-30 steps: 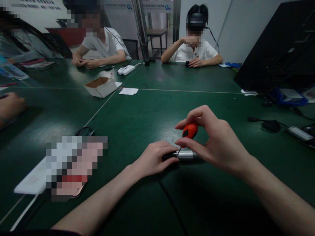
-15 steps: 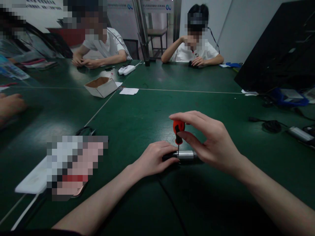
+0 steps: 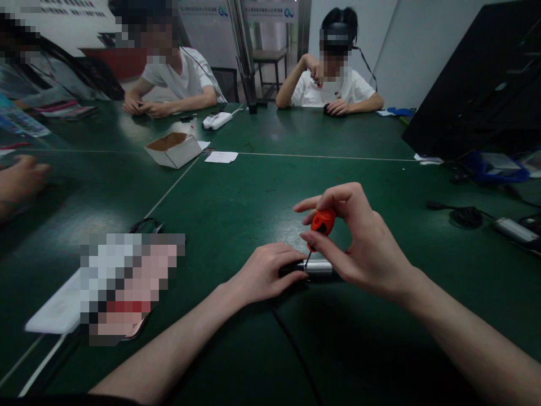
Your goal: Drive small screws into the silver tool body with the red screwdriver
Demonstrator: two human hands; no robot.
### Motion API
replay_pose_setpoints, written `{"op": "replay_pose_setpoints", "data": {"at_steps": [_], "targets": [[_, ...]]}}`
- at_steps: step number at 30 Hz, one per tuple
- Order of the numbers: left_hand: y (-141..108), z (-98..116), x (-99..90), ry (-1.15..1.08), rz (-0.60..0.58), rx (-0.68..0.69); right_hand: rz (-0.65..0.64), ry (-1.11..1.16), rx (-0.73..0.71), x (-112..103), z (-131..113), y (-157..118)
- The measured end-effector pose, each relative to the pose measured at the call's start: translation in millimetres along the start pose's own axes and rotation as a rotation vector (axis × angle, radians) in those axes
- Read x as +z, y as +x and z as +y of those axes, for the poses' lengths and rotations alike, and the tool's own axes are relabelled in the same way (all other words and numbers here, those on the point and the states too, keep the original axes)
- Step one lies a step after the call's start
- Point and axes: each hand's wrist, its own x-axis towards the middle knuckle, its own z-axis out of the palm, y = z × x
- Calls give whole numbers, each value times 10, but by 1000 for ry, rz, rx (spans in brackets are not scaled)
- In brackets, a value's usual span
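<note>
My left hand (image 3: 270, 272) is wrapped round the black end of a black-and-silver cylindrical device (image 3: 320, 267) lying on the green table. Its silver middle shows to the right of my fingers; the far end lies partly behind my right hand. In my right hand (image 3: 353, 237) a small red-and-black screwdriver (image 3: 323, 222) is pinched between thumb and fingers. The handle leans to the right, and the thin shaft slants down to the device, its tip at the edge of the silver part. What the tip meets is too small to make out.
At left lie a white device (image 3: 54, 307) and a blurred pink item (image 3: 139, 293). Farther back are an open cardboard box (image 3: 174, 152) and a paper slip (image 3: 221, 157). Cables and an adapter (image 3: 516, 232) lie at right, below a large black screen (image 3: 477, 79). Several people sit around the table.
The screwdriver has gone from upright to leaning right, and my right hand's fingers have curled round its handle. My left hand and the device have stayed in place.
</note>
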Motion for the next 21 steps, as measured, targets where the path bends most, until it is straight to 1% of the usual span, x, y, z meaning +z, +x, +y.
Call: {"op": "replay_pose_setpoints", "data": {"at_steps": [2, 4, 7, 16, 21], "targets": [[0, 7, -1, 5, 1, 1, 37, -40, -47, -19, -4, 17], [-1, 8, 0, 15, -1, 1, 100, -108, -96, -38, -7, 37], [-2, -1, 2, 21, -8, 0, 152, -169, -116, -58, -10, 53], [4, -13, 6, 1, -8, 1, 36, -140, -127, -71, -51, 38], [0, -15, 10, -8, 9, 5, 42, -95, -81, -61, -77, 12]]}}
